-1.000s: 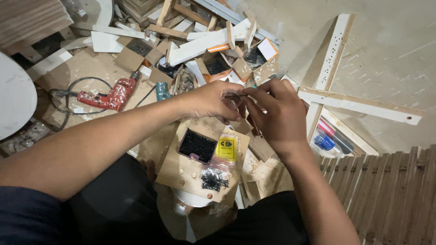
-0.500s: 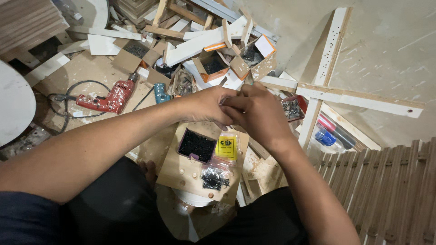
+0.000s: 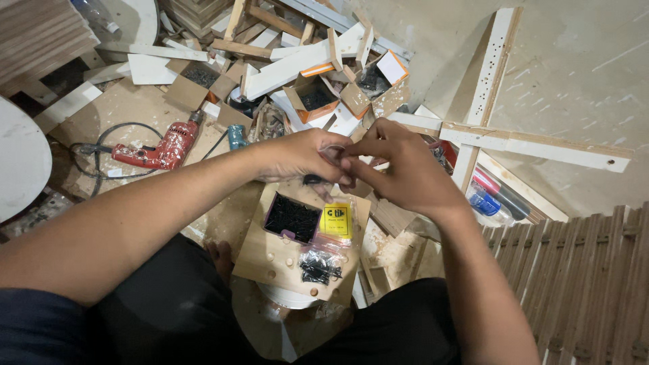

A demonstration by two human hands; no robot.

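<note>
My left hand (image 3: 302, 155) and my right hand (image 3: 400, 170) meet above a small wooden board (image 3: 267, 251). Both pinch a small clear plastic bag (image 3: 332, 155), and a dark bit (image 3: 313, 180) hangs under my left fingers. What the bag holds is hidden by my fingers. Right under the hands, on the board, lie an open box of black screws (image 3: 293, 217), a yellow-labelled packet (image 3: 337, 220) and a clear bag of black screws (image 3: 318, 265).
A red power drill (image 3: 157, 150) with its cord lies at the left. Open cardboard boxes (image 3: 314, 99) and scrap wood strips (image 3: 297, 62) pile up behind. White drilled slats (image 3: 534, 145) cross at the right, beside a slatted wooden panel (image 3: 581, 284). Blue and red cylinders (image 3: 492, 198) lie there too.
A second ago my right hand held a thin piece up to my left fingers. The hands then closed together, and now both pinch the clear bag slightly lower.
</note>
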